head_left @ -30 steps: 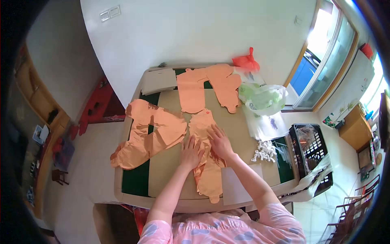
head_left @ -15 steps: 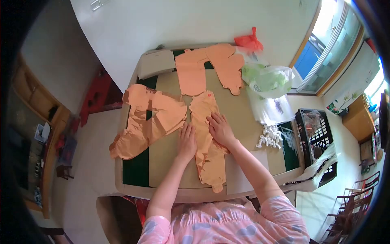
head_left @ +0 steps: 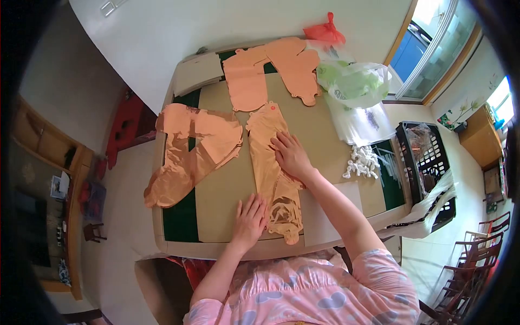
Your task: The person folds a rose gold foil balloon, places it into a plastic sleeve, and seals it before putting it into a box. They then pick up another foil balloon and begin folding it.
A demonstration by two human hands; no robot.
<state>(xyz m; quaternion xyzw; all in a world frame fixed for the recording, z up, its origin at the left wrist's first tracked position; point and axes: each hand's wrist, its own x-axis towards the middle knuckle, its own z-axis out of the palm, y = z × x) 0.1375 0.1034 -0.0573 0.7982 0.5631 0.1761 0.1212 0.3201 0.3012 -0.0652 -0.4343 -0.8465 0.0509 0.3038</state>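
A flat, rose-gold foil balloon [head_left: 265, 157] lies lengthwise before me on a cardboard sheet. My right hand [head_left: 292, 155] rests on its middle right part, fingers stretched out. Lower down, my left hand [head_left: 250, 221] lies flat with spread fingers at the balloon's left edge, fingertips touching the foil. Creases and shiny wrinkles show near its lower end. Left of it is another flat foil balloon, folded or bent [head_left: 187, 154]. More flat foil balloon pieces [head_left: 246, 81] lie at the far side, partly overlapping.
Right of the balloons are clear and green-printed plastic bags [head_left: 355, 86], white curled pieces [head_left: 362, 162] and thin clear sticks [head_left: 387, 168]. A black crate [head_left: 425, 162] stands beside the table. A red bag [head_left: 325, 31] sits at the back by the wall.
My left hand has slid down along the balloon's left edge toward me. My right hand stays on the middle of the foil. The camera view has shifted slightly.
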